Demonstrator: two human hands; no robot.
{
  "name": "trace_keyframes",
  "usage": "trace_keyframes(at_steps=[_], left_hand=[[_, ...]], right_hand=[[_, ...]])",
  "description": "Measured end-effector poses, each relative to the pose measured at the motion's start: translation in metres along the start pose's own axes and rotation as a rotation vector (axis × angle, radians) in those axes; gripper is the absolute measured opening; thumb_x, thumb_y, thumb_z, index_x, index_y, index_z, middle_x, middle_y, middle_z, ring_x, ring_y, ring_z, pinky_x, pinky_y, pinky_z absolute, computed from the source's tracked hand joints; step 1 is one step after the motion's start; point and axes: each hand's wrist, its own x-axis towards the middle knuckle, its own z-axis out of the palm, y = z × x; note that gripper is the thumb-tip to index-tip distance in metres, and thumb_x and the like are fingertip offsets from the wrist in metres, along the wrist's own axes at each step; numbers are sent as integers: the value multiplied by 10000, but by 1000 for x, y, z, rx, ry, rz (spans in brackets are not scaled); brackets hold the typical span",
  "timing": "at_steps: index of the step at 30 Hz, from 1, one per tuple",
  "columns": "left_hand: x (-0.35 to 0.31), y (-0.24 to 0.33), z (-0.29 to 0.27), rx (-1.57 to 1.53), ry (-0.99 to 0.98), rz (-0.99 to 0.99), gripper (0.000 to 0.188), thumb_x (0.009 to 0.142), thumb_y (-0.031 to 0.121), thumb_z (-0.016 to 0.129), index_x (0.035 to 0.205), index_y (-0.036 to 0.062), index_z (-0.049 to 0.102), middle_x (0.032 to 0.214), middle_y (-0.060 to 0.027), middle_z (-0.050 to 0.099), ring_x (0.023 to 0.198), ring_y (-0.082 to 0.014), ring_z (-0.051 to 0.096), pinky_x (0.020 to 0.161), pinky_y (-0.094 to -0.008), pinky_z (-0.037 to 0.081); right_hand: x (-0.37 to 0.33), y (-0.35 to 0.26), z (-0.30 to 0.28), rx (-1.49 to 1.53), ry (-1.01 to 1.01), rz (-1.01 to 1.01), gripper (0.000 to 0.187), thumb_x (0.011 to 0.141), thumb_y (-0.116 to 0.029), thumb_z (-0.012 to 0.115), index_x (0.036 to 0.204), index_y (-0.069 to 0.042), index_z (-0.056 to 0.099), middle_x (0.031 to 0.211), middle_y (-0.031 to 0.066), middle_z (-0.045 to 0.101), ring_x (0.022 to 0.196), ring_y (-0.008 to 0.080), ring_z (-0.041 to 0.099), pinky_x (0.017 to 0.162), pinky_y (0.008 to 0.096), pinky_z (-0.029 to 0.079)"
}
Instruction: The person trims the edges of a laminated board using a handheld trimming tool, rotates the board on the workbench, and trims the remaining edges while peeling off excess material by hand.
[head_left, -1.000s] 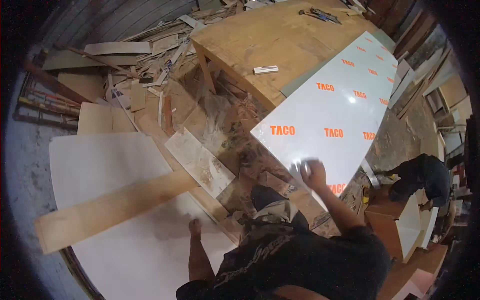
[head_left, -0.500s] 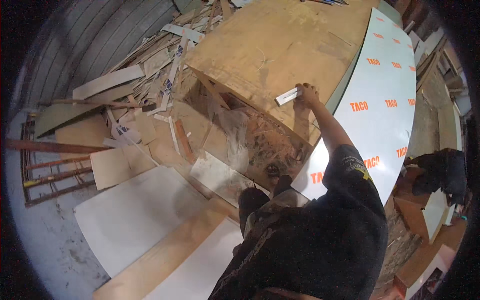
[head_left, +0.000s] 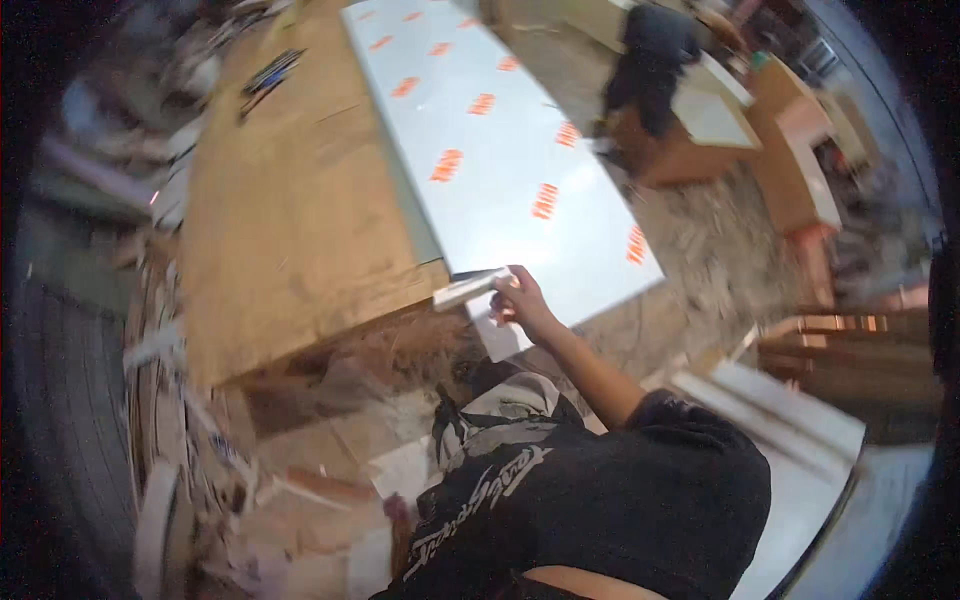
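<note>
My right hand (head_left: pixel 522 300) grips one end of a short, whitish, straight-edged piece (head_left: pixel 465 288); blur hides its exact kind. The piece is over the near corner of a large plywood-topped table (head_left: pixel 300 200). Below and beside the hand is a long glossy white panel (head_left: pixel 510 150) with orange print, lying along the table's right side. Low by my dark shirt, my left hand (head_left: pixel 397 508) shows as a smeared patch with its fingers indistinct.
Pen-like tools (head_left: pixel 270 80) lie at the table's far left. Wood offcuts (head_left: pixel 165 350) are heaped along its left side. Farther right, another person in dark clothes (head_left: pixel 650 65) bends by brown cabinet boxes (head_left: pixel 790 130). White boards (head_left: pixel 790 430) lie at the lower right.
My view has swung right, bringing the other person and the boxes further into sight. My right hand, still holding the whitish piece, is now at the table's near right corner beside the panel.
</note>
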Motion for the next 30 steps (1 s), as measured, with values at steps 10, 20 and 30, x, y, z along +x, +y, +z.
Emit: trace_keyframes(at_steps=[10, 20, 30], left_hand=[[177, 335, 27, 160, 123, 807, 447, 1028, 393, 565, 1201, -14, 630, 1124, -150, 661, 1004, -291, 632, 901, -446, 501], [-74, 461, 287, 814, -866, 1652, 721, 885, 256, 679, 1495, 3, 390, 1530, -207, 419, 1433, -391, 365, 1169, -512, 288], [-65, 495, 314, 1143, -1210, 1785, 783, 971, 411, 551, 1554, -22, 259, 1631, -210, 243, 1523, -367, 203, 1223, -524, 129]], right_hand=[[-161, 33, -129, 195, 859, -241, 520, 1011, -182, 590, 1361, -104, 213, 1108, 203, 651, 735, 241, 722, 535, 323, 574], [-124, 83, -110, -44, 1254, -264, 505, 953, -88, 642, 1313, -71, 289, 1166, 212, 597, 772, 184, 689, 620, 305, 593], [-87, 102, -145, 29, 1380, -402, 445, 984, -101, 577, 1300, -49, 268, 1159, 197, 486, 759, 228, 690, 651, 369, 560]])
